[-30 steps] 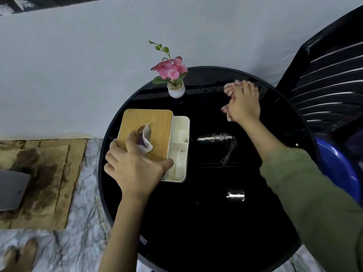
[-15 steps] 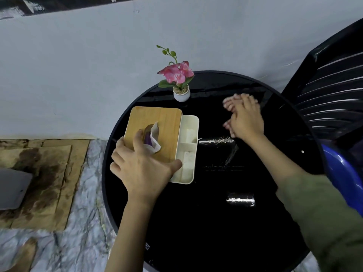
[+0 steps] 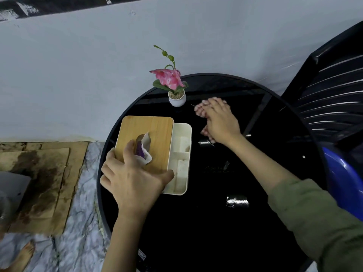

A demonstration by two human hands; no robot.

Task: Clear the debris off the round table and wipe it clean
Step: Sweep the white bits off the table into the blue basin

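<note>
The round black glossy table (image 3: 216, 222) fills the middle of the view. My left hand (image 3: 131, 181) grips the near left corner of a white tissue box with a wooden lid (image 3: 151, 134); a tissue (image 3: 146, 152) sticks out of the lid slot by my fingers. My right hand (image 3: 221, 122) lies flat on a pink-and-white checked cloth (image 3: 200, 110), pressing it onto the tabletop at the far side, just right of a small white pot with a pink flower (image 3: 175, 89).
A black slatted chair (image 3: 330, 91) stands right of the table, with something blue (image 3: 343, 181) below it. A white wall runs behind. Stained cardboard (image 3: 45, 177) lies on the marble floor at left, and a bare foot (image 3: 23, 256) shows at lower left.
My right hand has slid the cloth leftwards across the far side of the table, towards the flower pot. My left hand keeps its hold on the tissue box.
</note>
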